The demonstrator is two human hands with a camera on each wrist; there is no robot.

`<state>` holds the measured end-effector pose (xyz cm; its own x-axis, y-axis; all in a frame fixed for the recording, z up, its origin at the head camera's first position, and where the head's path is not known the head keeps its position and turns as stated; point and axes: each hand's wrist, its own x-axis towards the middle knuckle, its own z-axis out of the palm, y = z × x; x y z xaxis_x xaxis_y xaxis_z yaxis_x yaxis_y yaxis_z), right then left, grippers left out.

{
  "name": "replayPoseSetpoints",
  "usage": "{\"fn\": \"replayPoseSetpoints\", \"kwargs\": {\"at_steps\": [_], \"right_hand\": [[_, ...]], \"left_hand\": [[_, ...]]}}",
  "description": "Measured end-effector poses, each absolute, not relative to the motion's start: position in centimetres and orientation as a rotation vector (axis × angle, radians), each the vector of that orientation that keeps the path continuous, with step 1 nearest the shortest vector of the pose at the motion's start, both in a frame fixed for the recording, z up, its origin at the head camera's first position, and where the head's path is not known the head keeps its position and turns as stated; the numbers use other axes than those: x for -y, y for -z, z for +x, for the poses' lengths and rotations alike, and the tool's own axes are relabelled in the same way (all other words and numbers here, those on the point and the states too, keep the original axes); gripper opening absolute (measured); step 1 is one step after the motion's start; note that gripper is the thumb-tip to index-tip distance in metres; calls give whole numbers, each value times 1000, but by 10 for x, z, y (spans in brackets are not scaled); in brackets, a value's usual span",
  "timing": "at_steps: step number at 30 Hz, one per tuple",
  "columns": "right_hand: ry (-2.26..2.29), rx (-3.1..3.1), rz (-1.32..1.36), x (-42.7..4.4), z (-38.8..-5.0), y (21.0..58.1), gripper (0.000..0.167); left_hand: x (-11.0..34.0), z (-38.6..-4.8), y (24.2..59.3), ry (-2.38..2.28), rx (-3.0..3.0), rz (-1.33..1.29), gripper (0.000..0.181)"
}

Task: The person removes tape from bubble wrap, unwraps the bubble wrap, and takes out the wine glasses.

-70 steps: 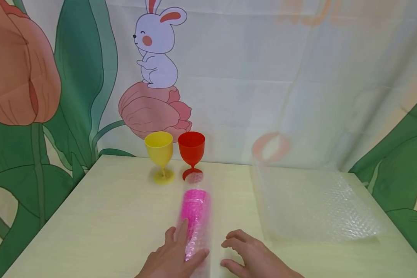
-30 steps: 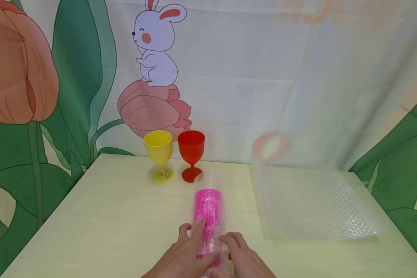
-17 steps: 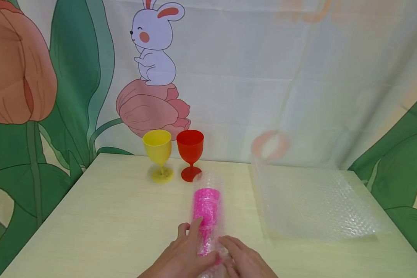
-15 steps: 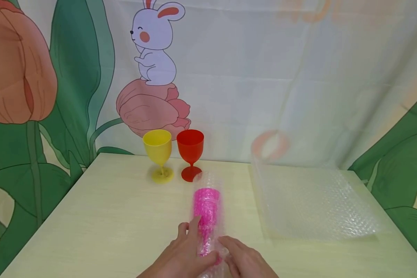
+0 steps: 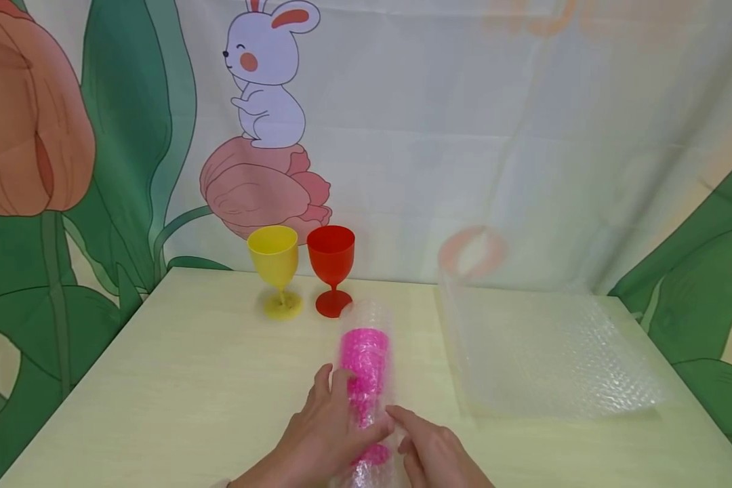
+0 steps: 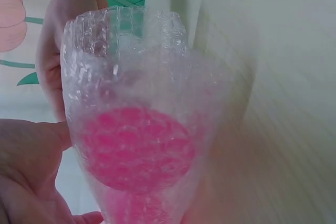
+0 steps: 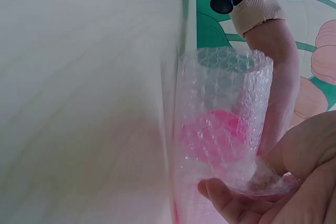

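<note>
While the left hand (image 5: 323, 427) grips the bubble wrap (image 5: 367, 314) with bent fingers and thumb, the right hand (image 5: 440, 453) pinches its loose flap at the right side. Inside, the pink goblet (image 5: 364, 349) lies at the near middle of the worktop (image 5: 189, 352), bowl end far, foot near. Beyond stand the yellow goblet (image 5: 274, 254) and the red goblet (image 5: 331, 252); a flat bubble sheet (image 5: 543, 359) lies right.

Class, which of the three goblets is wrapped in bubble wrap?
The pink goblet, on its side, held by the left hand; the yellow goblet and red goblet stand upright, unwrapped.
</note>
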<state>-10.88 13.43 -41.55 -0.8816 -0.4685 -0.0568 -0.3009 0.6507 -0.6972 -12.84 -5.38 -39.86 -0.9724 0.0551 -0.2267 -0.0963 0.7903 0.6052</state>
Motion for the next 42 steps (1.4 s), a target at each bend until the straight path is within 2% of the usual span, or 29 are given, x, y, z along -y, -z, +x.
{"fn": "replayPoseSetpoints", "kwargs": {"at_steps": [3,7,13,19,23,25,31,35,42], "right_hand": [[1083,-2642,-623,-134,-112,414,46],[1055,-2803,-752,-135,-114,416,41],[993,-2931,-785,-135,-116,420,35],[982,-2942,-757,-132,-116,421,22],[899,-2910,-704,-130,-119,419,31],[846,-2943,-760,-130,-121,419,31],[689,-3104,-941,-130,-124,421,18],[711,-3095,-911,-130,-126,422,15],[801,-3014,-707,-128,-129,418,12]], "left_hand": [[52,-130,399,-998,-2700,-72,105],[50,-131,399,-1032,-2703,-77,98],[48,-133,397,-1012,-2704,-58,111],[46,-133,397,-1012,-2698,-40,111],[46,-131,401,-1027,-2694,-22,107],[46,-129,403,-1027,-2687,-14,104],[45,-129,403,-1042,-2663,-14,100],[46,-131,401,-1091,-2658,29,94],[43,-137,401,-1120,-2647,-20,93]]}}
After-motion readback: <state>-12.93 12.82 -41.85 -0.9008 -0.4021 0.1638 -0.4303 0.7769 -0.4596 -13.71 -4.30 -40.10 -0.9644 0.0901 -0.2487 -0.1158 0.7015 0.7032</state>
